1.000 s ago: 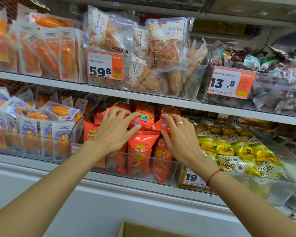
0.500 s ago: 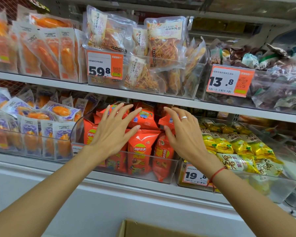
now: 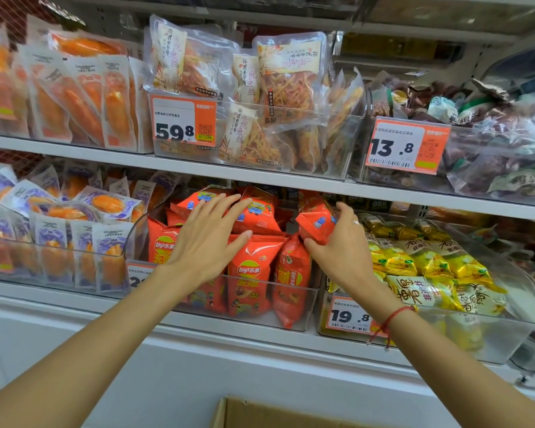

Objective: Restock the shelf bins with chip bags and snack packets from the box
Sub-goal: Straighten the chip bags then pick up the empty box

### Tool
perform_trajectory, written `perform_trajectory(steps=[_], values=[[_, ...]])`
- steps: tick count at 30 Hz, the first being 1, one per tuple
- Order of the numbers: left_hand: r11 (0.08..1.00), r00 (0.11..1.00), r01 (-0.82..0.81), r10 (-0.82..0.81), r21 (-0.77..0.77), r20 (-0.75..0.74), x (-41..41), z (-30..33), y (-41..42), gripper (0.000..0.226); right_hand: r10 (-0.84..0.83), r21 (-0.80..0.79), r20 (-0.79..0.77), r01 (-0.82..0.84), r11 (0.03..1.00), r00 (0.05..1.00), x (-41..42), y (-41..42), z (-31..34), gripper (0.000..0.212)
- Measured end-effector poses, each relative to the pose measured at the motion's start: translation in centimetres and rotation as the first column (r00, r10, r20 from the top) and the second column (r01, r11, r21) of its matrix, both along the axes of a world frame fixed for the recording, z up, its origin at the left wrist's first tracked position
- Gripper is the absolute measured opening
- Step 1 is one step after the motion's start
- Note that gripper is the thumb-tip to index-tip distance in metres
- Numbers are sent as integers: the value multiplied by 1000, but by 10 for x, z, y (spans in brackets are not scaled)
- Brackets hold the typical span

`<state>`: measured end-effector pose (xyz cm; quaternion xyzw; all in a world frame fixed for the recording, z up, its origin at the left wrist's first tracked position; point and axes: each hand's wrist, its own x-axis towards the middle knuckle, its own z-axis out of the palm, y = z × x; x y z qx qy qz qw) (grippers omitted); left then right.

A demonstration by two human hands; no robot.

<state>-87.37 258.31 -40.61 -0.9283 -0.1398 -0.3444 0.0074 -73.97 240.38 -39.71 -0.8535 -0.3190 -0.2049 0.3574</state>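
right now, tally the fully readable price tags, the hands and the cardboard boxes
readable price tags: 3 (59.8 tag, 13.8 tag, 19.8 tag)
hands: 2 (left hand flat on the bags, right hand gripping a red chip bag)
cardboard box: 1
total: 6

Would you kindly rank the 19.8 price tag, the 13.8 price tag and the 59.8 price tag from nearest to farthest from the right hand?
From the right hand:
1. 19.8 price tag, just below the wrist.
2. 13.8 price tag, upper shelf, right.
3. 59.8 price tag, upper shelf, left.

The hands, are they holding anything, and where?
The right hand pinches a small red chip bag by its right edge. The left hand lies flat on the bags, holding nothing.
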Motion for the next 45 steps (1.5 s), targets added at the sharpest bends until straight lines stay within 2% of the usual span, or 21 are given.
perform_trajectory(steps=[2,4,7,9,11,14,18,22,28,33,38,45], values=[[1000,1000,-7,7,16,4,3,0,0,57,-25,-63,-86,19,998,996,8,0,-4,73],[999,1000,-8,9,33,-12,6,-2,1,55,13,-55,-59,-16,998,998,12,-1,-4,59],[998,1000,-15,15,55,1,9,-4,2,50,68,-50,129,-62,997,989,11,-5,3,47],[997,999,-26,25,79,21,9,-4,3,48,110,-109,265,-83,991,958,6,-5,9,50],[994,999,-38,36,102,24,10,-2,5,47,139,-148,331,-94,985,933,2,3,16,52],[992,998,-60,59,110,11,9,-2,7,46,172,-240,355,-88,967,919,-2,18,19,53],[993,998,-55,54,103,15,8,-4,10,46,103,-360,353,33,932,930,8,9,16,53],[996,999,-40,40,77,-3,14,-5,4,47,203,-384,360,-53,922,911,11,7,16,54],[995,993,-39,49,88,-108,17,6,3,47,305,-526,301,-109,844,903,29,2,28,52],[997,996,-26,32,74,-86,15,10,2,48,294,-498,269,-129,858,917,28,8,19,53],[997,999,8,-5,80,-41,12,9,-1,51,279,-396,337,-133,909,899,22,-1,18,64],[998,999,9,-7,60,-39,13,9,0,56,266,-366,374,-121,923,889,18,-2,19,58]])
